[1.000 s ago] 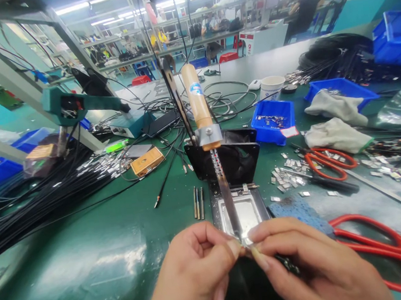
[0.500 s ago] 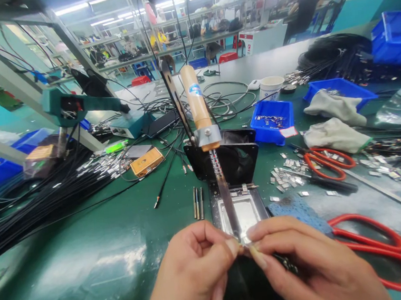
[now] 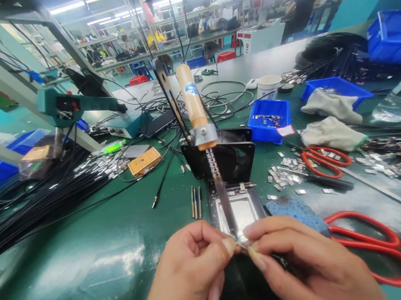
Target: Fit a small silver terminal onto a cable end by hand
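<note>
My left hand (image 3: 194,265) is closed in a pinch at the tip of a soldering iron (image 3: 196,107), on something too small to make out. Close beside it, my right hand (image 3: 301,258) pinches a thin, light-coloured piece (image 3: 243,245) between thumb and fingers. The iron has a wooden handle and is held in a metal stand, its dark shaft slanting down to my fingertips. Beneath the tip lies a shiny metal tray (image 3: 246,212). A black fan frame (image 3: 239,160) stands behind the tray.
Red-handled scissors (image 3: 375,241) and a blue sponge (image 3: 293,212) lie at the right. Farther back are a blue bin (image 3: 271,121), gloves (image 3: 331,135) and loose connectors (image 3: 282,177). Black cables (image 3: 31,210) spread over the left, near a yellow box (image 3: 145,162). A person stands far back.
The view has shifted slightly, so the table items appear a little farther left. Both hands remain at the iron's tip; the thin piece between the fingertips now shows more clearly.
</note>
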The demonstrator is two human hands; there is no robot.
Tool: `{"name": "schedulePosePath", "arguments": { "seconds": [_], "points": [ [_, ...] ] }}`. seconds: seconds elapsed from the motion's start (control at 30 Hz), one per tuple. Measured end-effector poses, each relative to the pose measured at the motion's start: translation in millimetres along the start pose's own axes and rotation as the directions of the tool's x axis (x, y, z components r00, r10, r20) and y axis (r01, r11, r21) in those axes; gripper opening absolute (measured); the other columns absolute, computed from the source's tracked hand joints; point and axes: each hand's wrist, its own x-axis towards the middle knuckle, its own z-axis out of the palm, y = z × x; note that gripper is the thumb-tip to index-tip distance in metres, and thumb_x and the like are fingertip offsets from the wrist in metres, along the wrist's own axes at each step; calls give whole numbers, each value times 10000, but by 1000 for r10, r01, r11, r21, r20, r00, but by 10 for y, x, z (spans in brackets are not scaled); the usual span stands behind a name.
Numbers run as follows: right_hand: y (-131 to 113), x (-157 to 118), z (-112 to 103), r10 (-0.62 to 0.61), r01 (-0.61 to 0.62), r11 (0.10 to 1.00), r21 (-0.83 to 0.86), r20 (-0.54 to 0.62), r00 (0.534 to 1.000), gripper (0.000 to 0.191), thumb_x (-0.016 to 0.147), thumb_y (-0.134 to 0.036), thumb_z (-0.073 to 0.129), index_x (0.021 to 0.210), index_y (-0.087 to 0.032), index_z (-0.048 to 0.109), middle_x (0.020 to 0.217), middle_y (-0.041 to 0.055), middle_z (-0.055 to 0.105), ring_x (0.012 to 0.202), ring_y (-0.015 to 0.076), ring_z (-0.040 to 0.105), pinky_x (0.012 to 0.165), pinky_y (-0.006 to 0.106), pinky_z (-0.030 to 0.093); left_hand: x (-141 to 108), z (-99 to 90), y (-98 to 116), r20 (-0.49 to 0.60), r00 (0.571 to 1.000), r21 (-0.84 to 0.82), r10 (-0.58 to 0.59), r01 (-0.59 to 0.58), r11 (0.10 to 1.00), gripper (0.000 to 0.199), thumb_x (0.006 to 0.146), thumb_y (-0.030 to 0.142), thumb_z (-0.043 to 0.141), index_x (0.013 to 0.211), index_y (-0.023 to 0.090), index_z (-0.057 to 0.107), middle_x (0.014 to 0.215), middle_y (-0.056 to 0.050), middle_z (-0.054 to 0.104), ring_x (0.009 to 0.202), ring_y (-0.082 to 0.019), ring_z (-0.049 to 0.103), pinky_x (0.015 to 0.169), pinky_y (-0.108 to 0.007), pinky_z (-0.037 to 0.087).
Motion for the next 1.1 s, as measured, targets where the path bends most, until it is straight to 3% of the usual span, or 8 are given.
{"name": "schedulePosePath", "arguments": {
  "seconds": [0.17,0.4,0.77,0.93,1.1],
  "points": [
    [14,0,17,3,-3,1000,-1,3,1000,175,886,-53,692,961,-211,706,1029,-50,744,922,44,745,853,70,572,6,13,9,-1,1000,-16,-26,26,1000,432,852,514,774,808,163,526,450,77,286,409,-33,175,414,-180,114],
    [67,-80,-16,26,-25,1000,-13,95,995,252,908,-62,695,1074,-251,678,1141,-69,716,1033,24,719,934,68,550,14,17,30,4,1000,-19,-16,16,1000,419,857,507,777,830,154,552,456,71,312,415,-32,201,432,-186,121],
    [51,-64,0,31,-31,1000,-5,77,997,257,897,-60,702,1065,-252,671,1141,-77,717,1042,22,713,935,82,557,-21,1,42,12,1000,-59,-8,9,998,428,851,502,799,809,148,563,458,74,307,418,-25,202,427,-156,174],
    [34,-47,-14,24,-26,999,22,73,997,229,897,-35,673,1033,-219,675,1107,-54,723,1015,30,719,901,86,568,-18,-28,12,11,999,-31,-47,48,998,479,833,573,801,820,156,567,444,69,314,403,-30,209,417,-165,153],
    [77,-113,16,32,-35,999,36,82,996,257,909,-40,674,1069,-241,659,1133,-69,710,1043,23,706,923,94,561,-9,-9,-11,17,1000,-39,-14,14,999,500,829,567,818,805,153,539,462,75,298,419,-27,192,418,-157,148]
  ]
}}
